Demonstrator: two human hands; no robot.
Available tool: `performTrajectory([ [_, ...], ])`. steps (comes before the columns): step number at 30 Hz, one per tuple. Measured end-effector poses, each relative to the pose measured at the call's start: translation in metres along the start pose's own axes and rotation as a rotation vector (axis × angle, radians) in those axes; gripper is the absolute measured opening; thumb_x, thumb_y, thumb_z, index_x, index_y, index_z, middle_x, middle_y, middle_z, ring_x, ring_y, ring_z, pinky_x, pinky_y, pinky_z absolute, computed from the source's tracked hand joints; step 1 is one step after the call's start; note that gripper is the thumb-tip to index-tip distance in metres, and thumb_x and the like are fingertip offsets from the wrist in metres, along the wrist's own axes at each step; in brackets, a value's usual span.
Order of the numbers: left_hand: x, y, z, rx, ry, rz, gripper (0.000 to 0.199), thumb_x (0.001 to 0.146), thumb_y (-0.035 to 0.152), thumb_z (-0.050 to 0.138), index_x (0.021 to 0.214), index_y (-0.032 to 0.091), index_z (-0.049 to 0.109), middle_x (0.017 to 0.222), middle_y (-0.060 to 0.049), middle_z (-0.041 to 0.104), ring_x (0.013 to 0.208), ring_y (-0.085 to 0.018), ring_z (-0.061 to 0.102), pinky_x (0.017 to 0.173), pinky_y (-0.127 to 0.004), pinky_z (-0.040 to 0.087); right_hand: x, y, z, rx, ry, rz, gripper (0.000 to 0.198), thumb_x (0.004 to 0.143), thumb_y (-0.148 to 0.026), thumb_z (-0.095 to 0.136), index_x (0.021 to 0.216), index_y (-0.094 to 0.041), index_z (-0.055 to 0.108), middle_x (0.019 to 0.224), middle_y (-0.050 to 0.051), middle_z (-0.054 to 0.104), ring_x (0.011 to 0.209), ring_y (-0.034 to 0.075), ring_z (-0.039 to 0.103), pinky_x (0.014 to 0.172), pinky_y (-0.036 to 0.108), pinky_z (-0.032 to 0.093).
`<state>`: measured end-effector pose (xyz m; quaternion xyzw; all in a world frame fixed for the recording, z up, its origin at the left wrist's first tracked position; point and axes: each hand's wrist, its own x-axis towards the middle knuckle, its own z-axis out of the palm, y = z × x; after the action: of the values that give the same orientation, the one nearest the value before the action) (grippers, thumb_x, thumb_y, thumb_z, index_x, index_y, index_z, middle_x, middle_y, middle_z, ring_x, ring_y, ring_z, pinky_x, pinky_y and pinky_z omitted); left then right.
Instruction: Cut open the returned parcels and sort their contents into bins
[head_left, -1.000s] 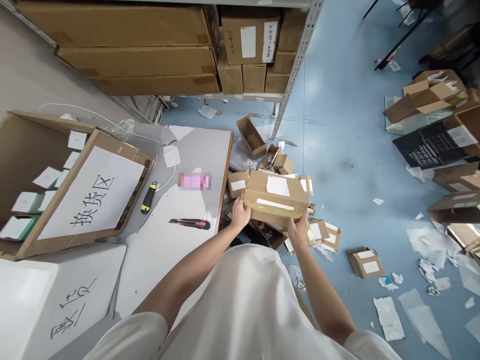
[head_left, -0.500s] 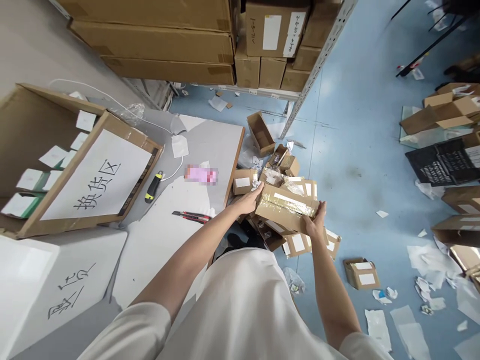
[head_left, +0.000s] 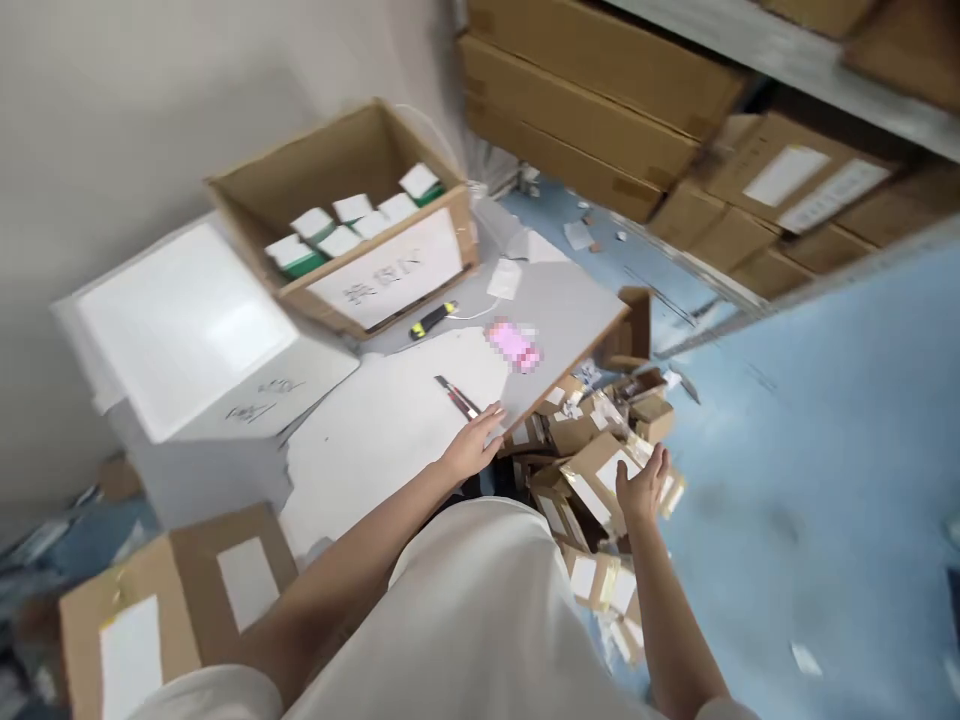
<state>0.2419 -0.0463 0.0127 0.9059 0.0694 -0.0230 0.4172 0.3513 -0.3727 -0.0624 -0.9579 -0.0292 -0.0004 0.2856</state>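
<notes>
My left hand (head_left: 474, 442) is over the front edge of the table (head_left: 562, 290), its fingers stretched out and holding nothing. Just beyond its fingertips lie red-and-black utility knives (head_left: 456, 398). Off to the right, my right hand (head_left: 643, 485) is raised with its fingers apart, also bare. Between and below the hands, a taped cardboard box (head_left: 592, 485) with white labels rests tilted on the heap of cartons on the floor. A pink pixelated item (head_left: 513, 345) and a black-and-yellow tool (head_left: 433, 320) lie farther back on the table.
An open carton (head_left: 300, 285) holding several white-and-green boxes stands at the table's back, beside a white box (head_left: 187, 330). A large labelled carton (head_left: 180, 590) sits at the lower left. Shelving with long cartons (head_left: 585, 130) rises at the back right. Paper scraps lie on the blue floor (head_left: 787, 450).
Both hands have let go of the taped cardboard box, which now lies on the heap. My left hand has moved left to the table edge. The view has swung to the left.
</notes>
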Motion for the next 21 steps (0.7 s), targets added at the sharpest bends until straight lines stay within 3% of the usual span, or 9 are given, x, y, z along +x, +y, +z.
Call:
performTrajectory([
  [3, -0.062, -0.013, -0.027, -0.017, 0.244, -0.208, 0.048, 0.089, 0.027, 0.045, 0.136, 0.017, 0.045, 0.146, -0.012, 0.040, 0.136, -0.023, 0.037, 0.112, -0.044, 0.034, 0.044, -0.063, 0.025, 0.075, -0.110, -0.313, 0.078, 0.083, -0.044, 0.047, 0.146, -0.009, 0.019, 0.145, 0.025, 0.028, 0.132, 0.037, 0.033, 0.101, 0.055, 0.035],
  [6, -0.137, -0.019, -0.038, -0.054, 0.503, -0.426, 0.045, 0.089, 0.030, 0.046, 0.132, 0.018, 0.049, 0.142, -0.012, 0.046, 0.131, -0.023, 0.044, 0.109, -0.043, 0.038, 0.074, -0.142, 0.060, 0.176, -0.249, -0.585, 0.077, 0.081, -0.041, 0.051, 0.145, -0.009, 0.023, 0.139, 0.026, 0.035, 0.107, 0.030, 0.056, 0.095, 0.050, 0.042],
  [10, -0.240, -0.019, -0.029, -0.102, 0.866, -0.688, 0.039, 0.088, 0.032, 0.048, 0.124, 0.019, 0.055, 0.134, -0.013, 0.054, 0.124, -0.025, 0.051, 0.105, -0.046, 0.041, 0.067, -0.261, 0.110, 0.172, -0.505, -0.914, 0.070, 0.081, -0.037, 0.052, 0.142, -0.010, 0.031, 0.129, 0.023, 0.050, 0.090, 0.024, 0.063, 0.091, 0.046, 0.045],
  [14, -0.321, -0.012, -0.004, -0.064, 1.361, -1.028, 0.046, 0.084, 0.036, 0.055, 0.126, 0.018, 0.051, 0.140, -0.016, 0.044, 0.131, -0.030, 0.042, 0.108, -0.051, 0.034, 0.002, -0.362, 0.145, 0.108, -0.852, -1.209, 0.051, 0.086, -0.036, 0.046, 0.132, -0.015, 0.046, 0.116, 0.015, 0.062, 0.088, 0.023, 0.065, 0.085, 0.043, 0.049],
  [17, -0.360, -0.014, 0.009, -0.190, 1.726, -1.177, 0.067, 0.081, 0.041, 0.061, 0.139, 0.019, 0.034, 0.150, -0.016, 0.025, 0.139, -0.031, 0.028, 0.109, -0.049, 0.033, -0.073, -0.423, 0.165, 0.002, -1.114, -1.422, 0.044, 0.087, -0.038, 0.045, 0.125, -0.018, 0.054, 0.112, 0.012, 0.066, 0.088, 0.023, 0.065, 0.084, 0.042, 0.050],
  [19, -0.378, -0.020, 0.010, -0.379, 1.883, -1.201, 0.080, 0.080, 0.045, 0.062, 0.144, 0.021, 0.022, 0.153, -0.016, 0.019, 0.141, -0.029, 0.023, 0.112, -0.047, 0.030, -0.130, -0.458, 0.176, -0.049, -1.245, -1.531, 0.045, 0.088, -0.042, 0.046, 0.124, -0.018, 0.056, 0.116, 0.013, 0.064, 0.097, 0.026, 0.064, 0.088, 0.044, 0.048],
  [21, -0.392, -0.028, 0.007, -0.576, 1.952, -1.210, 0.089, 0.078, 0.048, 0.064, 0.147, 0.022, 0.013, 0.155, -0.014, 0.013, 0.143, -0.028, 0.017, 0.115, -0.045, 0.025, -0.186, -0.488, 0.186, -0.031, -1.314, -1.569, 0.053, 0.086, -0.050, 0.049, 0.127, -0.017, 0.054, 0.128, 0.015, 0.058, 0.118, 0.029, 0.054, 0.099, 0.047, 0.041],
])
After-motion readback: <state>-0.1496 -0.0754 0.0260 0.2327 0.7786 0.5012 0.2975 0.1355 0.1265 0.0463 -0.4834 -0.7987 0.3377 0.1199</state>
